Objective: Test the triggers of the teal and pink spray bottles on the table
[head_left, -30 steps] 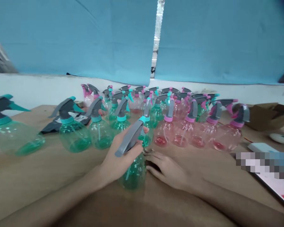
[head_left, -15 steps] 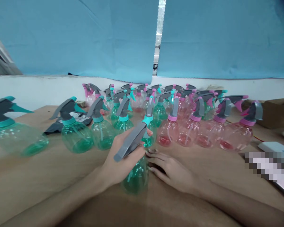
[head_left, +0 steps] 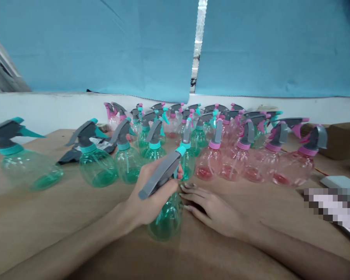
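Far left on the desk (head_left: pixel 32 217): one green spray bottle (head_left: pixel 26 165) stands alone, nozzle pointing right, well apart from the rest. Next right, a flat black packet (head_left: pixel 76 154) lies behind another green bottle (head_left: pixel 97 165). Centre near: my left hand (head_left: pixel 150 198) is wrapped around the neck of the held green bottle (head_left: pixel 167 216), fingers curled under its grey trigger head (head_left: pixel 160 175), so the grip looks set for the trigger; the bottle stands upright with its base on the desk. My right hand (head_left: pixel 212 208) lies flat and open on the desk just beside the bottle's right side, fingertips touching or nearly touching it, I can't tell which; reads as steadying. Behind, upright bottles are sorted by colour: green group (head_left: pixel 151 142) left of centre, pink group (head_left: pixel 251 159) right, some mixed far back. Far right: brown cardboard (head_left: pixel 342 140) and a white flat item (head_left: pixel 340 181).
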Available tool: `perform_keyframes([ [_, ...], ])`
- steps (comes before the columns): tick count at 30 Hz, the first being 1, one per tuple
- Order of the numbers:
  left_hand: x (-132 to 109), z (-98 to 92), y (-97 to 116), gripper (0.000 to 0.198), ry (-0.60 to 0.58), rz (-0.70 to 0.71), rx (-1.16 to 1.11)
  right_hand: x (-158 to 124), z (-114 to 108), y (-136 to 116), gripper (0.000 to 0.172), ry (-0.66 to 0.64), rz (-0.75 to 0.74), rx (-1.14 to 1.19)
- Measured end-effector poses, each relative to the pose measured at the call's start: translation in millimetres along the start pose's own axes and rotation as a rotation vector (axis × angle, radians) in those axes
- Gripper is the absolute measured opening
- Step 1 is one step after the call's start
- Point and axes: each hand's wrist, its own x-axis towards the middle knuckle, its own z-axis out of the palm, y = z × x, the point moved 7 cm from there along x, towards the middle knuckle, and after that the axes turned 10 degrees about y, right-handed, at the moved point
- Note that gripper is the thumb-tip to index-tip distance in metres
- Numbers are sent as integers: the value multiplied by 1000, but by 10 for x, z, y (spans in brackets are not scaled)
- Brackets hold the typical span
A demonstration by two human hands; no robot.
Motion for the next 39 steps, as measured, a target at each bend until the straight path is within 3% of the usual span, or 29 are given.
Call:
perform_keyframes([
  [5,-21,12,-120,24,50,-46,25,5,-13,-30,33,15,-27,8],
  [39,-5,41,-146,29,105,-31,62,2,-9,-23,34,18,-33,9],
])
